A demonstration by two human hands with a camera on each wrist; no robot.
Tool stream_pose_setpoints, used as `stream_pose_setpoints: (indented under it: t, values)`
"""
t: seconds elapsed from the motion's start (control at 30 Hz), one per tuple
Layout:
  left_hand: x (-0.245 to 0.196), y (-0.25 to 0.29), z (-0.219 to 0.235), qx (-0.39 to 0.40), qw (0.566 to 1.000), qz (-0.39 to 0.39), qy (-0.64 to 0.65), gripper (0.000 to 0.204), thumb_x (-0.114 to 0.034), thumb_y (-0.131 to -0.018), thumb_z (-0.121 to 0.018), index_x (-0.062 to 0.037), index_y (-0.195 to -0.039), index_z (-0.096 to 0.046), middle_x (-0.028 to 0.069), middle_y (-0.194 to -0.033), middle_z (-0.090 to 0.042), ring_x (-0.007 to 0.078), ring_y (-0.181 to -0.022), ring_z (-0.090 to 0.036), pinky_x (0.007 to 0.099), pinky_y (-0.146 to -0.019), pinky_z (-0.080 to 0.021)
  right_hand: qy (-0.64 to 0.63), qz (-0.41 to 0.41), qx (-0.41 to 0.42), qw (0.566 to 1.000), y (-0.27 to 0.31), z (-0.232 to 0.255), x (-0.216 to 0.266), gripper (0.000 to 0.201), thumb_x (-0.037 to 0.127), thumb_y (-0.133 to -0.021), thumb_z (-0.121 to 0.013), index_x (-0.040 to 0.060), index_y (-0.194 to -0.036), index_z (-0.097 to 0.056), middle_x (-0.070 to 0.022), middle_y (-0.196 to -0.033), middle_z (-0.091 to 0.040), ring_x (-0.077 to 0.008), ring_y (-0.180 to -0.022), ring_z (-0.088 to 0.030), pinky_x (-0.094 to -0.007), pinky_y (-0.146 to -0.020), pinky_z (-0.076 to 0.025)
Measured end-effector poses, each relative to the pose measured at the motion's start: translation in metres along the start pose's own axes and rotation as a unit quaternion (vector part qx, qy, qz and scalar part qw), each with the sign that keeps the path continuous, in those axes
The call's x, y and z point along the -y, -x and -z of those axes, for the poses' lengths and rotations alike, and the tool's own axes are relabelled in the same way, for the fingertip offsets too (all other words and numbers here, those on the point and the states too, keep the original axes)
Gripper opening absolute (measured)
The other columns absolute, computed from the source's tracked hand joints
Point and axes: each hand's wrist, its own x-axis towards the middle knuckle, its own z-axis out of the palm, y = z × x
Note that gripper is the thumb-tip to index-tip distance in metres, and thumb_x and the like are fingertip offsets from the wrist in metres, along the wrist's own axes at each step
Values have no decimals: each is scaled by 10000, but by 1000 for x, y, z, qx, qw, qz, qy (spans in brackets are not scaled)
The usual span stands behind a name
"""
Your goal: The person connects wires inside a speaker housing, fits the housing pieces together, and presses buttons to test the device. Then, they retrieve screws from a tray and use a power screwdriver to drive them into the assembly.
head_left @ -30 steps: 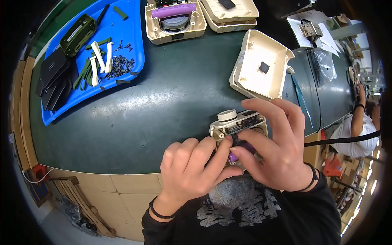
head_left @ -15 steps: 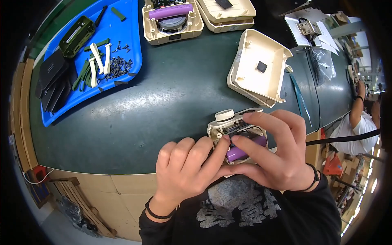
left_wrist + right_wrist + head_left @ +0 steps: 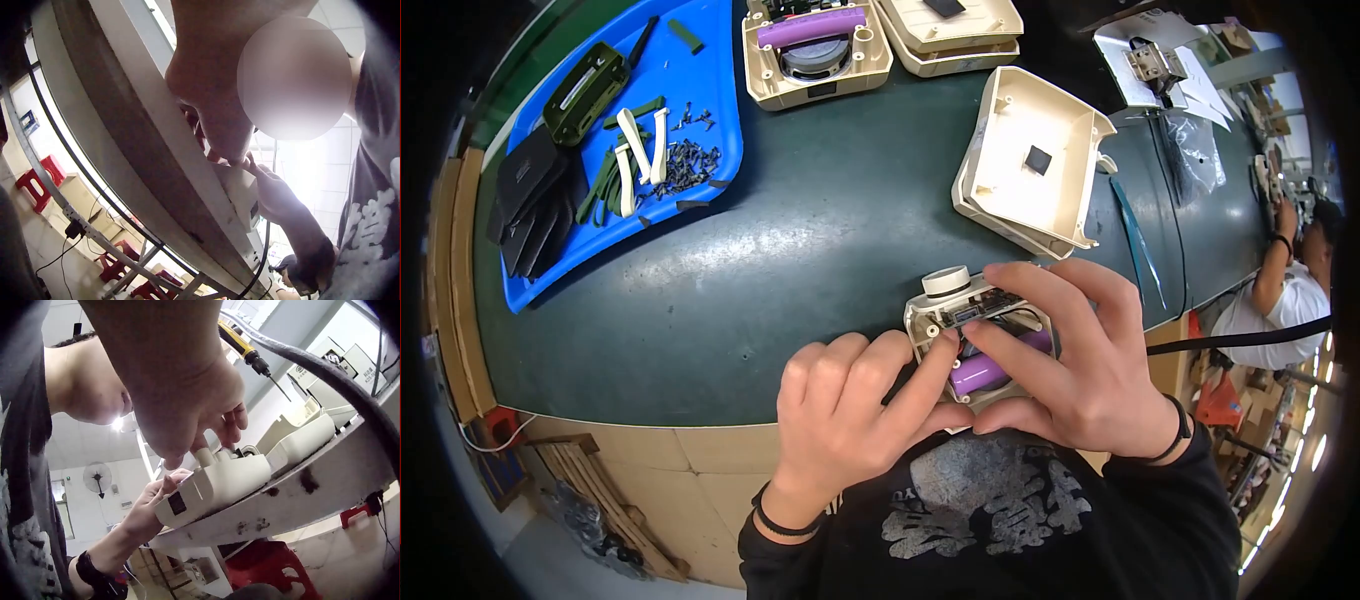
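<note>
An open cream housing (image 3: pixel 914 318) sits at the table's near edge, with a white knob (image 3: pixel 945 280), a circuit board (image 3: pixel 970 313) and a purple cylindrical battery (image 3: pixel 974 377) inside. My left hand (image 3: pixel 840 405) holds its left side, thumb along the near wall and index fingertip pressed beside the board. From the right, my right hand (image 3: pixel 1085 365) spans the same housing, its thumb at the near wall and other fingers over the far panel. Both index fingertips meet at the board's lower edge, hiding what lies beneath. In the right wrist view the housing (image 3: pixel 240 478) shows from outside.
On the left lies a blue tray (image 3: pixel 685 75) with screws (image 3: pixel 688 168), straps and black plates. Another open housing (image 3: pixel 830 92) stands at the back; stacked cream shells (image 3: pixel 985 180) and teal tweezers (image 3: pixel 1135 240) lie right. A black cable (image 3: pixel 1240 339) crosses the right side.
My right thumb has moved off the purple battery to the near wall, leaving more of the battery showing. My right index finger has come left, to the left index fingertip.
</note>
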Motion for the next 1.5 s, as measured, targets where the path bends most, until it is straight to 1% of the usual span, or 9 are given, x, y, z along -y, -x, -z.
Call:
stream_pose_setpoints:
  t: [0.17,0.23,0.87,1.03,1.17,1.23,1.33,1.43,1.5]
  values:
    - [1,0,3,7,1000,-9,-4,518,-601,-802,-617,-200,-1108,-735,0,-917,-491,205,-827,-487,353,-732,-387,0,23,-13,1000,9,-3,-5,517,451,-715,-714,42,-1027,-671,-102,-1243,-586,-271,-1061,-541,-374,-858,-443]
    - [1,0,4,10,1000,-4,20,472,-550,-859,-623,-173,-1127,-711,-8,-1001,-549,178,-865,-504,337,-754,-405,2,28,-16,999,11,-2,-5,523,460,-723,-704,41,-1035,-670,-99,-1246,-587,-266,-1062,-543,-371,-862,-444]
    - [-2,-10,10,54,997,7,50,520,-552,-849,-637,-122,-1130,-716,3,-954,-536,196,-819,-502,341,-716,-390,-18,15,-43,999,6,-8,-7,565,513,-775,-640,-4,-1003,-652,-100,-1250,-570,-252,-1081,-539,-360,-877,-454]
    - [-5,-4,5,-5,998,-31,-49,457,-537,-886,-620,-136,-1074,-734,-21,-943,-543,166,-831,-490,324,-715,-379,-4,32,-49,998,10,-8,-8,573,537,-804,-601,-7,-974,-657,-104,-1250,-571,-252,-1082,-539,-362,-876,-457]
    - [-6,-6,4,-13,993,-61,-101,440,-530,-916,-588,-140,-1050,-741,-32,-942,-544,153,-844,-488,316,-716,-374,5,41,-52,998,9,-10,-8,576,544,-798,-589,-4,-960,-656,-110,-1235,-578,-254,-1079,-541,-364,-874,-460]
    - [-5,-7,7,14,990,-79,-119,537,-603,-891,-574,-118,-1049,-743,6,-937,-523,199,-823,-501,360,-723,-401,3,42,-49,998,7,-11,-8,561,532,-790,-594,-2,-951,-655,-116,-1228,-579,-256,-1078,-541,-365,-871,-461]
    - [-7,-10,8,45,993,-61,-90,528,-584,-878,-598,-98,-1037,-729,12,-953,-535,207,-839,-515,365,-728,-408,-8,42,-56,998,6,-11,-11,527,495,-750,-620,-3,-922,-647,-128,-1226,-575,-260,-1077,-539,-367,-870,-463]
    - [-7,-14,10,57,996,-43,-57,435,-495,-948,-557,-100,-1060,-703,-8,-988,-566,163,-876,-509,322,-757,-403,28,53,-37,998,5,-12,-11,626,627,-778,-586,38,-977,-657,-123,-1244,-598,-277,-1018,-538,-387,-821,-438]
    - [-7,-16,12,64,995,-46,-56,453,-510,-891,-616,-94,-1048,-706,6,-977,-556,189,-853,-521,342,-742,-407,29,57,-34,997,5,-12,-11,630,628,-774,-590,40,-988,-660,-123,-1240,-598,-279,-1019,-538,-385,-821,-437]
